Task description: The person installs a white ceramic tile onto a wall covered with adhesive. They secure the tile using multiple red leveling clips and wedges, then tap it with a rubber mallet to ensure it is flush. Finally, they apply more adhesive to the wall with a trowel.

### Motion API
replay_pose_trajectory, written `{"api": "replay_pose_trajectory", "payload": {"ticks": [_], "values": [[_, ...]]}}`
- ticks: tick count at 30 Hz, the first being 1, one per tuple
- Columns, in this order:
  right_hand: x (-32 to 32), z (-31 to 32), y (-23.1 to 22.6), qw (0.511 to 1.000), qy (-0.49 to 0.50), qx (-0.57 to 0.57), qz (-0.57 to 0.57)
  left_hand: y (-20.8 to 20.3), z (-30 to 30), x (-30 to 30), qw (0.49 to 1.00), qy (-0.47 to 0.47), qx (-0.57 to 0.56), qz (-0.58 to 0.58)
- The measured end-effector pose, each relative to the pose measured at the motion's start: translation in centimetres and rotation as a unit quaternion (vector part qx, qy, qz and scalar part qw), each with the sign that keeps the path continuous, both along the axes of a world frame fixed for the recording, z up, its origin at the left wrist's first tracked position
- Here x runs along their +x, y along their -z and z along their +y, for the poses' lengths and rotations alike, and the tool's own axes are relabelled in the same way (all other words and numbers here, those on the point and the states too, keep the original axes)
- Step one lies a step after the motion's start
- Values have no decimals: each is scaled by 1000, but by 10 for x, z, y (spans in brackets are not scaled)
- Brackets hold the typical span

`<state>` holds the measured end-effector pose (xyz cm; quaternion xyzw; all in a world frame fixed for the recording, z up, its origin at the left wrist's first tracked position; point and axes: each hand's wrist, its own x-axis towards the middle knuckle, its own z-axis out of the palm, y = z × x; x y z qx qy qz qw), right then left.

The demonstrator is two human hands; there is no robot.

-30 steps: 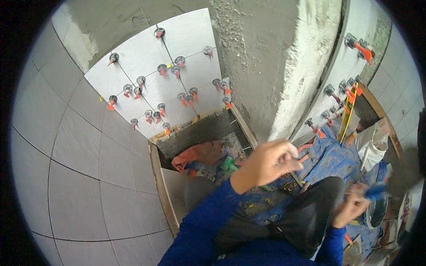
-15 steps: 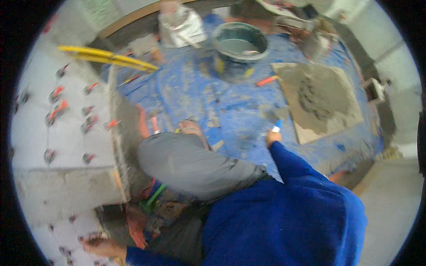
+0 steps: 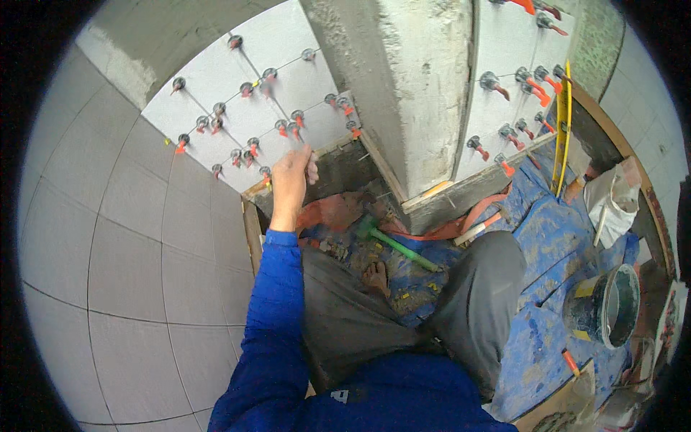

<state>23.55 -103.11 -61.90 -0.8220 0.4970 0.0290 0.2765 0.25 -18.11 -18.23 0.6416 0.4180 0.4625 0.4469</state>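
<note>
Red-handled clips point(image 3: 297, 115) stood near the left hand point(image 3: 290, 176), its grip curled, contents unclear; tending them seemed the step, needing careful aim.

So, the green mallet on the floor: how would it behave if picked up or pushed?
The green mallet is probably stiff, since its handle looks straight and unsagging. Likely head-heavy when lifted by the handle: the bulk sits at one end. Pushed near the handle's slim free end, it may pivot around that thicker head rather than slide straight.
</note>
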Motion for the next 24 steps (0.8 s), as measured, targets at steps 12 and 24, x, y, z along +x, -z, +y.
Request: {"api": "replay_pose_trajectory", "payload": {"ticks": [12, 24], "values": [[149, 346, -307, 701, -453, 111, -539, -9, 105, 50, 989, 44, -45, -135], [-63, 849, -511, 298, -762, 335, -466, 15, 130, 47, 949, -62, 8, -308]]}}
